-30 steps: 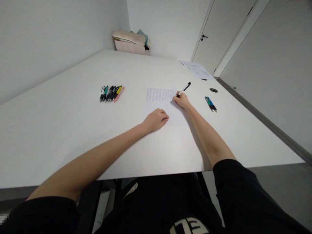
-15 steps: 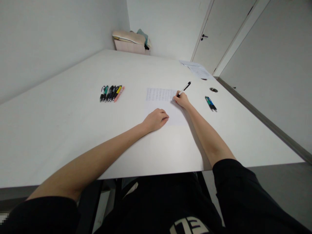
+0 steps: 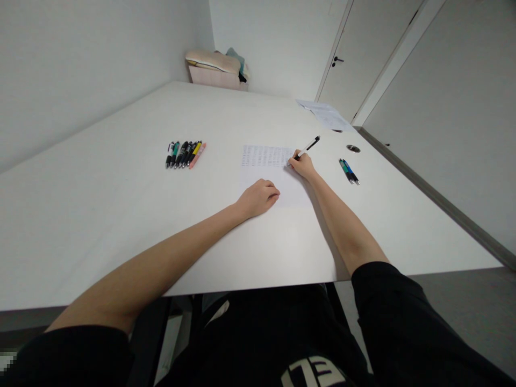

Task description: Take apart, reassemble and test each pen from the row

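Observation:
My right hand (image 3: 302, 164) is closed around a white and black pen (image 3: 309, 145), its top end leaning up to the right. The tip end is low at the right end of the written rows on a sheet of paper (image 3: 266, 174); the exact contact is too small to make out. Rows of small writing fill the upper part of that sheet. On its lower left part lies my left hand (image 3: 258, 198), fingers loosely bent and resting, with a gap beside the thumb and nothing in it.
Several pens and markers (image 3: 184, 155) lie side by side at the left. Two more pens (image 3: 349, 171) are on the right, near a round table grommet (image 3: 353, 148). Farther back are loose papers (image 3: 326, 114) and a pale box (image 3: 213, 77) with cloth on top.
My right hand has shifted slightly to the right, and the pen's top end leans farther right. My left hand has stayed in place.

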A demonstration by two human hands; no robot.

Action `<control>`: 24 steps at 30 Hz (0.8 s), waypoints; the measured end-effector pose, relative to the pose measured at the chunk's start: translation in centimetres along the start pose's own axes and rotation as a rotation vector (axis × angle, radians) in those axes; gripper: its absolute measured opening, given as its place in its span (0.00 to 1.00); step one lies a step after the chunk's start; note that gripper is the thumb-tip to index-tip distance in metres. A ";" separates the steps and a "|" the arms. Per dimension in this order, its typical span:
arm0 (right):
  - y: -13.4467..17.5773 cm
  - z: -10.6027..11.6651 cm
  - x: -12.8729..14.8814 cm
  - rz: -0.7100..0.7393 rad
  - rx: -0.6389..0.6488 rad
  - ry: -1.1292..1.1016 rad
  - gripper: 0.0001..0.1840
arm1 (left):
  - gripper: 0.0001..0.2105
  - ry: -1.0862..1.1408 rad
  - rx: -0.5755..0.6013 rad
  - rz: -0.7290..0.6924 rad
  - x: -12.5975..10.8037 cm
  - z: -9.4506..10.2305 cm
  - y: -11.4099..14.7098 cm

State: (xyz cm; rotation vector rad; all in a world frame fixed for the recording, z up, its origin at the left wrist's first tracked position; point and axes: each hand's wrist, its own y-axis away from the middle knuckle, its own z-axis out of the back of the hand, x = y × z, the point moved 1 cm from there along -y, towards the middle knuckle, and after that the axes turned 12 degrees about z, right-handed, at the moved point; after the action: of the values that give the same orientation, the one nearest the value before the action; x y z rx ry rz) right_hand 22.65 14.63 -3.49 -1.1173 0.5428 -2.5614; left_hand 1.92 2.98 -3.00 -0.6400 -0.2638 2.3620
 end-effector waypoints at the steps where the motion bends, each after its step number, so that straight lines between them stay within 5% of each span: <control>1: 0.0 0.0 0.0 0.002 0.000 0.003 0.03 | 0.11 -0.001 -0.001 -0.002 0.0 0.0 0.0; 24: -0.1 0.1 0.2 0.024 0.029 0.044 0.05 | 0.11 0.000 -0.028 -0.013 -0.1 0.0 0.1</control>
State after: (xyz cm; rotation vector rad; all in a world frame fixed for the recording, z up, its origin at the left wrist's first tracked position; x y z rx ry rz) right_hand 22.60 14.61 -3.30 -1.0404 0.5249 -2.5700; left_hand 1.91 2.85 -3.03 -0.6493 -0.3009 2.3493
